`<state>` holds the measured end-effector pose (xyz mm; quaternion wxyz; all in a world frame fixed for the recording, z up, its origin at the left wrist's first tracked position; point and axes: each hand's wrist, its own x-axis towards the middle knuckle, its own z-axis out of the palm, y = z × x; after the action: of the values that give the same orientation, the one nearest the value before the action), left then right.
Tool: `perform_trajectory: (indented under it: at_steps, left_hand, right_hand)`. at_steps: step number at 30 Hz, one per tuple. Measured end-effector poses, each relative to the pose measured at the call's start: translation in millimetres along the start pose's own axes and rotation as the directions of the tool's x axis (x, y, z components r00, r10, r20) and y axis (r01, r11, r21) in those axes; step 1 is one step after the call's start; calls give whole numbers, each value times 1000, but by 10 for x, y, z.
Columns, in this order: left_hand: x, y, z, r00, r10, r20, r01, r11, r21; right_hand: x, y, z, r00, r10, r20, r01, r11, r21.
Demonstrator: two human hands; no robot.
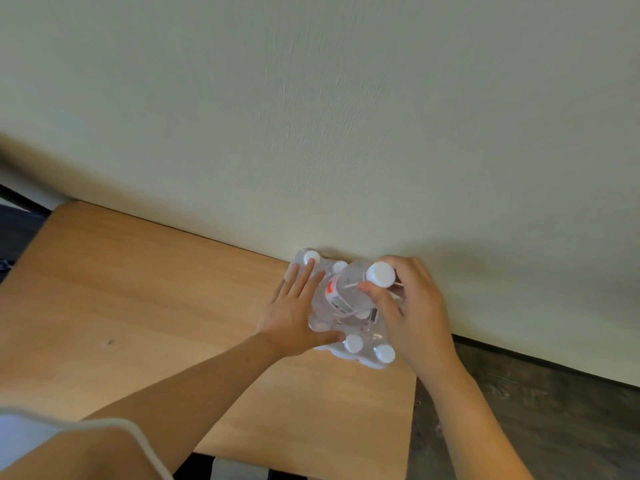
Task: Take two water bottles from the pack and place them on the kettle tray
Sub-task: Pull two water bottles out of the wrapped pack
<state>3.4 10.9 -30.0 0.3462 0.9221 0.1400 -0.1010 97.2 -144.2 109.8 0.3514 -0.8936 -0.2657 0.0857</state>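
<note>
The pack point(349, 327) of water bottles sits on the wooden table point(138, 306), at the far edge and right up against the pale wall point(311, 116). The left hand point(294, 317) lies flat on top of the pack with its fingers point(304, 275) spread wide and straight, holding nothing. The right hand point(412, 306) has its fingers point(375, 297) curled around the neck of one bottle point(349, 289), just under its white cap point(381, 274), and this bottle is tilted and sticks up above the rest of the pack.
</note>
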Motion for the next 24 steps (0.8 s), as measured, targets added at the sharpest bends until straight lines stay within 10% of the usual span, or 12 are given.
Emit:
perform_trajectory:
  at_steps: [6, 14, 19, 24]
  left_hand:
    - [-90, 450, -186, 986, -24, -163, -76, 812, -578]
    - [-279, 299, -93, 971, -148, -190, 4, 798, -602]
    - [-434, 142, 31, 950, -216, -224, 39, 797, -602]
    - [-414, 163, 67, 945, -234, -229, 59, 811, -582]
  right_hand:
    - [62, -240, -207, 993, -2, -118, 11, 997, 74]
    - [103, 88, 158, 976, 177, -128, -133, 947, 291]
    - [-89, 682, 604, 987, 31, 158, 38, 910, -413]
    - [-120, 886, 827, 939, 145, 313, 70, 808, -584]
